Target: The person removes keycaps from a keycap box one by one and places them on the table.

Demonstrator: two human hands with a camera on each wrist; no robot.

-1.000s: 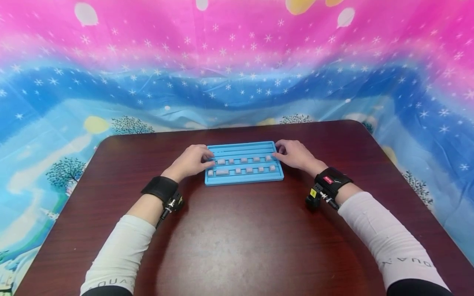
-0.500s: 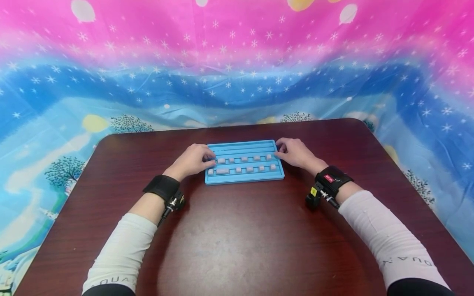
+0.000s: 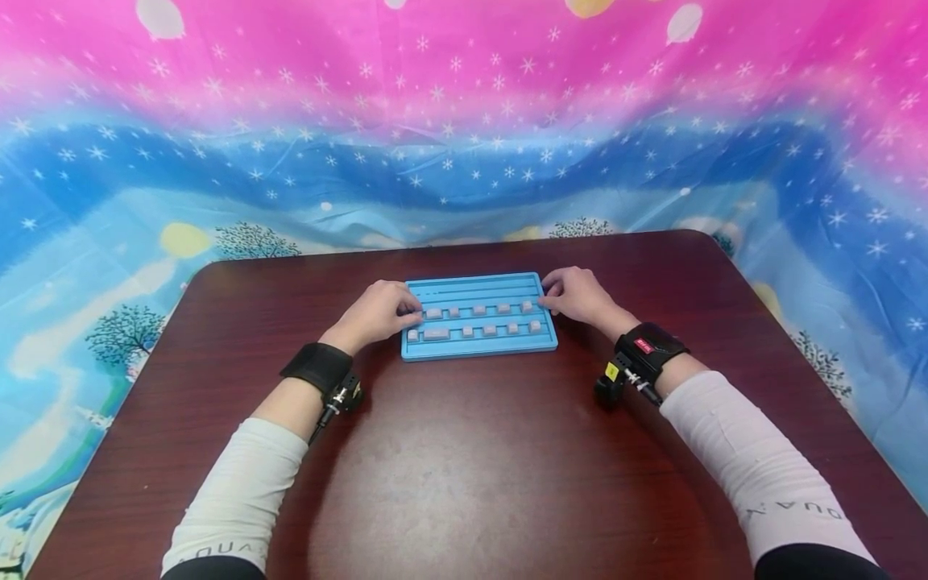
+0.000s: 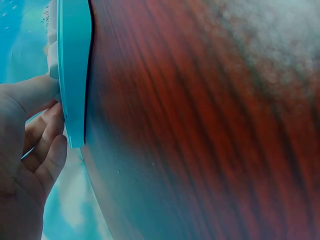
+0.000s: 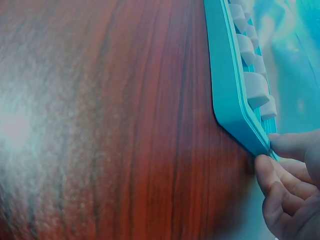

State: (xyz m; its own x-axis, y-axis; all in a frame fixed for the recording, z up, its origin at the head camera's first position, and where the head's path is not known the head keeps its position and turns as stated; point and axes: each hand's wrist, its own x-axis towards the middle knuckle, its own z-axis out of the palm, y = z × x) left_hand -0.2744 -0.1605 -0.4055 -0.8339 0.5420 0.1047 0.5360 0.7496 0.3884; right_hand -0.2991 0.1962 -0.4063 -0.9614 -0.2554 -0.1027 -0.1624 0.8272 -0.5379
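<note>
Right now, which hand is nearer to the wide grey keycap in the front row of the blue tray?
Left. The left hand grips the tray's left edge, right beside the wide grey keycap; the right hand holds the opposite edge.

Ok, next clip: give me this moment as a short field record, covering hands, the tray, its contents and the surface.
left hand: grips the left edge of the blue tray, thumb on top
right hand: grips the tray's right edge, fingers curled under
tray position: on the dark wooden table, middle of the far half
tray contents: grey keycaps in two rows; the far grooves hold none
backdrop: pink and blue starry cloth
</note>
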